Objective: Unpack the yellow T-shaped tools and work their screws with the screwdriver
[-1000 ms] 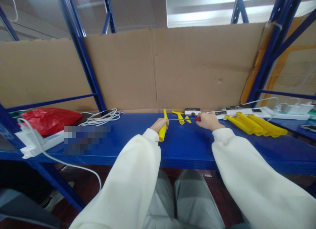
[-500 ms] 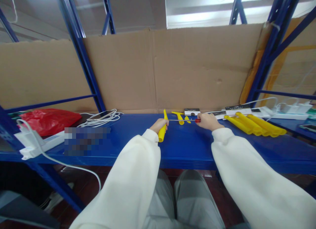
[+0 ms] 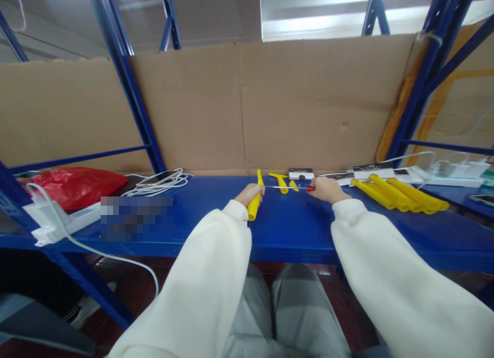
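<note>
My left hand (image 3: 250, 194) is closed around a yellow part (image 3: 253, 208), a tube with a narrower upper end, held tilted above the blue tabletop (image 3: 216, 209). My right hand (image 3: 326, 189) grips the red handle of a screwdriver (image 3: 310, 188). Its thin metal shaft runs leftward to the yellow part, where the tip is hidden or too small to make out. Just behind the shaft lie another yellow part (image 3: 283, 184) and a small yellow piece (image 3: 293, 185).
Several yellow tubes (image 3: 401, 197) lie at the right beside white power strips. A small black-and-white box (image 3: 301, 174) stands near the cardboard wall (image 3: 193, 111). At the left are coiled white cables (image 3: 170, 182), a red bag (image 3: 77, 187) and plugged-in chargers (image 3: 48, 214).
The view has shifted very slightly. My right hand and the screwdriver sit a touch farther right, while my left hand still holds the yellow part.
</note>
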### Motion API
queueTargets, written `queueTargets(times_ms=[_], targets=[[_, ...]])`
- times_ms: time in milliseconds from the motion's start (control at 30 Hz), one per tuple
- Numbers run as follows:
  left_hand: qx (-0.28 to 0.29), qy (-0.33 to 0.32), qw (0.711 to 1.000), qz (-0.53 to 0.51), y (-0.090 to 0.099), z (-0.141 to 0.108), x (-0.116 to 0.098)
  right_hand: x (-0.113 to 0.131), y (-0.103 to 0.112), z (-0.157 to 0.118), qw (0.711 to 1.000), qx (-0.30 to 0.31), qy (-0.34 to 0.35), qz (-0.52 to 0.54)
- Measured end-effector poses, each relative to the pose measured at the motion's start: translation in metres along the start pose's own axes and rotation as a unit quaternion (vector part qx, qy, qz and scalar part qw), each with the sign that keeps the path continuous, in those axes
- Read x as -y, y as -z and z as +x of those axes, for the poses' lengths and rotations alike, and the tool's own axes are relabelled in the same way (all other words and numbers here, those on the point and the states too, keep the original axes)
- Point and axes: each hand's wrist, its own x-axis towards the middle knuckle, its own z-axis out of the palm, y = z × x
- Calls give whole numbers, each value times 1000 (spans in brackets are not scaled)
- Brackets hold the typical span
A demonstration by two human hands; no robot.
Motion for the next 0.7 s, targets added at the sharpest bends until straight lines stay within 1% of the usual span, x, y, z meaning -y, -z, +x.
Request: queueTargets(times_ms=[100,267,467,600,700], targets=[[0,-1,1000,-1,0,0,0,1,1,-1,1000,-2,4,0],[3,-1,1000,-9,0,1,1,0,3,-2,1000,-23,16,-1],[4,-4,1000,-1,0,1,0,3,5,-4,1000,-3,-17,7],[1,0,1000,0,0,1,0,1,2,-2,1000,15,-5,26],[1,-1,1000,0,0,2,0,1,0,0,1000,5,4,22]])
